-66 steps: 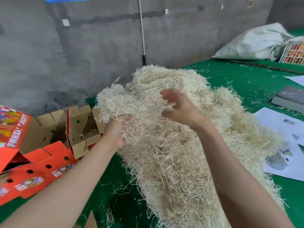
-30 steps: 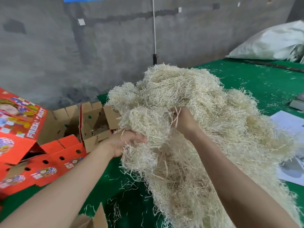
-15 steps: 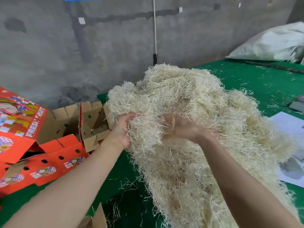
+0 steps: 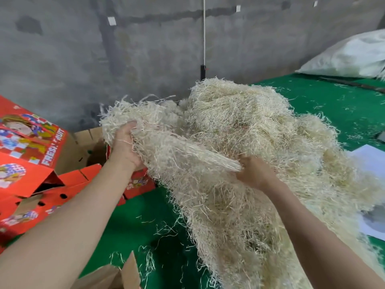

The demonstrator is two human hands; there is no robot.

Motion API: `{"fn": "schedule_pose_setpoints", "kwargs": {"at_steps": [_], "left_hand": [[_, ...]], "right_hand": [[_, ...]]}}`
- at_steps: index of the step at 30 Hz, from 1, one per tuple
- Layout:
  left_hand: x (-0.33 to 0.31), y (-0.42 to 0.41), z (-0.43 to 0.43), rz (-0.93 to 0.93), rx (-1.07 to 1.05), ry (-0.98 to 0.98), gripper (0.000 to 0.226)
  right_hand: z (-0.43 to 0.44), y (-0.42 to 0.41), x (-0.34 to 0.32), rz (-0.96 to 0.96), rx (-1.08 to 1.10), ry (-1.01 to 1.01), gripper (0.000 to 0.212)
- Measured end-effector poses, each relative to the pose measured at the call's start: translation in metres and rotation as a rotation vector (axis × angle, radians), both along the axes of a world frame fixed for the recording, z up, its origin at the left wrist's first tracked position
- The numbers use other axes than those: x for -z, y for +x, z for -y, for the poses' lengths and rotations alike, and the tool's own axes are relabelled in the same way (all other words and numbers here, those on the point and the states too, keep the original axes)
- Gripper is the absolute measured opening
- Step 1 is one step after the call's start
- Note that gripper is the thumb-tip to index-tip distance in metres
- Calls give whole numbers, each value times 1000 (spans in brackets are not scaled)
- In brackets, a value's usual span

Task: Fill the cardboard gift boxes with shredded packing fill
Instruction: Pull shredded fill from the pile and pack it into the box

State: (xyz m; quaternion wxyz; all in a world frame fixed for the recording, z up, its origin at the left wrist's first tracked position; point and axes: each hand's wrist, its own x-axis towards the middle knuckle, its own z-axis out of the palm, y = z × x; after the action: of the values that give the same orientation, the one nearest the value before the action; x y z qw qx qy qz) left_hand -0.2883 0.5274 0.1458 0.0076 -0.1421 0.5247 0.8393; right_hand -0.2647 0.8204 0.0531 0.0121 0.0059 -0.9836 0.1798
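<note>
A big heap of pale shredded packing fill (image 4: 254, 147) covers the middle of the green table. My left hand (image 4: 125, 149) grips a thick clump of fill (image 4: 158, 130) raised off the heap's left side, partly stretched toward the boxes. My right hand (image 4: 253, 174) holds the lower strands of the same clump where it joins the heap. An open red cardboard gift box (image 4: 91, 151) with brown flaps stands just left of my left hand; its inside is mostly hidden by the clump and my hand.
More red printed boxes (image 4: 27, 142) lie at the far left, one on its side (image 4: 41, 201). A brown cardboard flap (image 4: 116, 276) sticks up at the bottom edge. White paper sheets (image 4: 370, 163) lie at the right. A white sack (image 4: 350, 57) sits at the back right. A grey wall stands behind.
Both hands have pulled a clump away from the heap. My left hand has lifted it up and to the left over the open box, while my right hand has dropped lower and to the right.
</note>
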Motion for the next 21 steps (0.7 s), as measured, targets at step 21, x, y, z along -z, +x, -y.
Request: {"fn": "schedule_pose_setpoints", "kwargs": {"at_steps": [21], "left_hand": [[-4, 7, 9, -75, 53, 36, 26]], "right_hand": [[137, 14, -20, -90, -374, -4, 17]]}}
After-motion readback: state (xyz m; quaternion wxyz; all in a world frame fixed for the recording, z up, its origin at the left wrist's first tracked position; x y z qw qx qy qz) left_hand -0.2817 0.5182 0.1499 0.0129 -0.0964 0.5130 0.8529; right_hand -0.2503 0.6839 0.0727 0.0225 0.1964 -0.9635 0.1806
